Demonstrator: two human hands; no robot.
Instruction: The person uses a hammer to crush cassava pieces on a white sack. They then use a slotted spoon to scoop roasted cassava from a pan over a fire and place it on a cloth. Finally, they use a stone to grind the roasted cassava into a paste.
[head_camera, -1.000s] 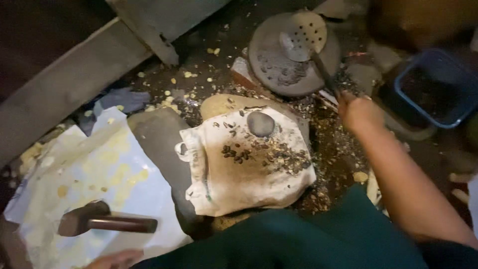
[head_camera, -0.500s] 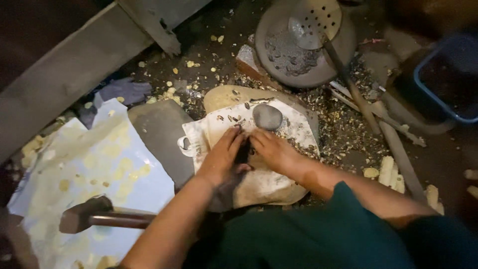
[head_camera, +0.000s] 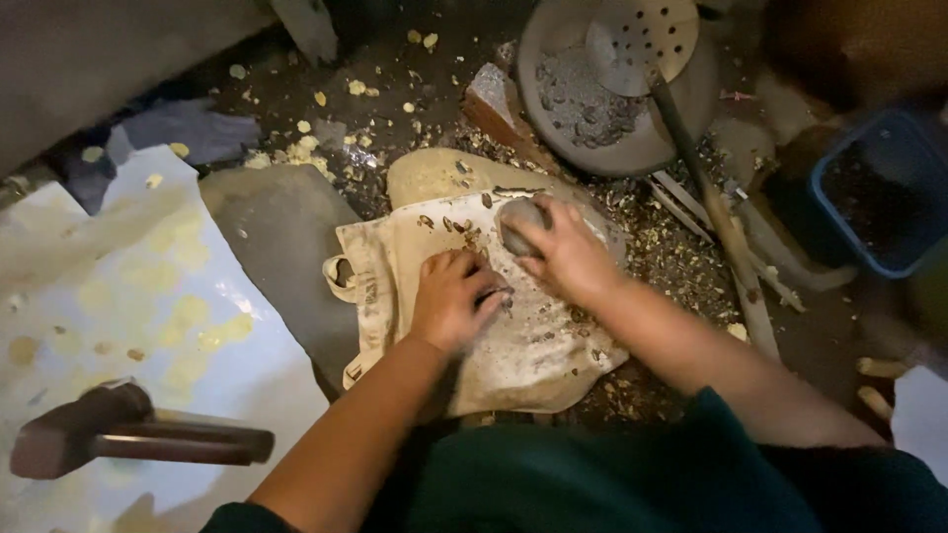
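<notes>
Grey stone [head_camera: 520, 225] sits at the cloth's [head_camera: 464, 306] far edge, right hand [head_camera: 565, 255] curled over it, gripping. Left hand [head_camera: 452, 299] loosely fisted, pressed on the cloth's middle among dark husk bits; what it holds, cannot tell. Hammer [head_camera: 128, 434] lies on white sheet [head_camera: 118, 326], well left. Perforated ladle [head_camera: 642, 39] rests over round pan [head_camera: 612, 109] beyond.
</notes>
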